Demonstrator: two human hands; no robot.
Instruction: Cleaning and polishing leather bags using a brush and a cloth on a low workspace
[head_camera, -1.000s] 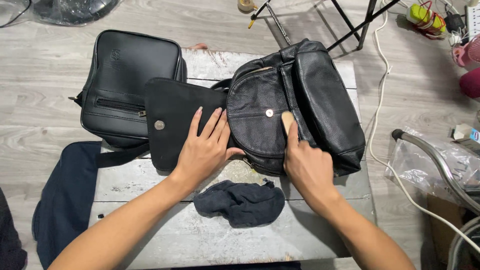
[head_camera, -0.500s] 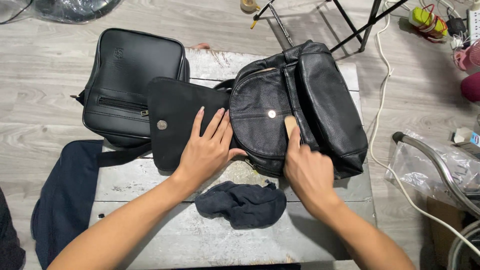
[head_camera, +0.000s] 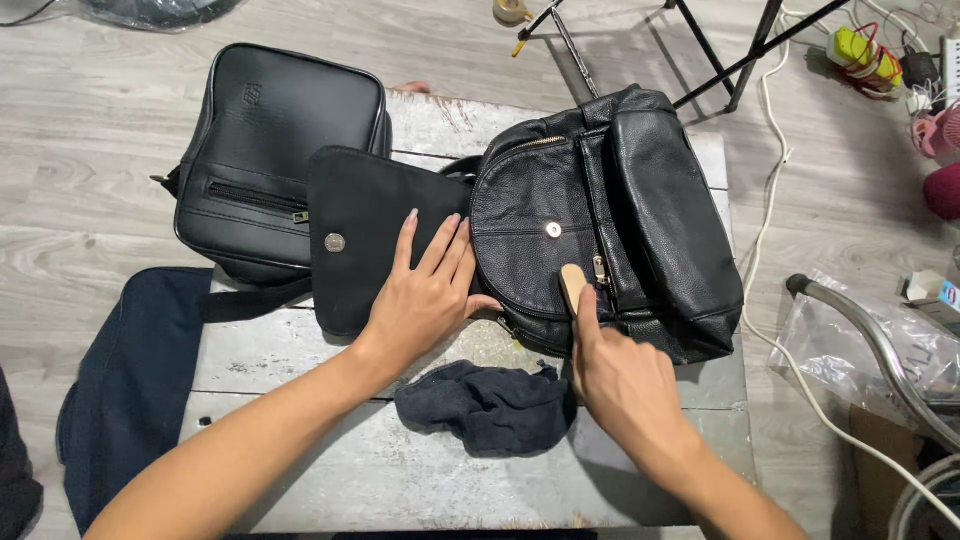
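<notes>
On a worn grey wooden bench, the left hand lies spread on a flat black leather flap. The right hand grips a small tan wooden brush against a black pebbled leather backpack; its bristles are hidden.

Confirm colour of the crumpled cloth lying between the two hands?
Dark navy, almost black, plain: the crumpled cloth shows best in the head view.

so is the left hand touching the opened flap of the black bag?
Touching. The head view shows the left hand lying flat, palm down, on the flap of the black bag, fingers spread across it with no gap visible.
</notes>
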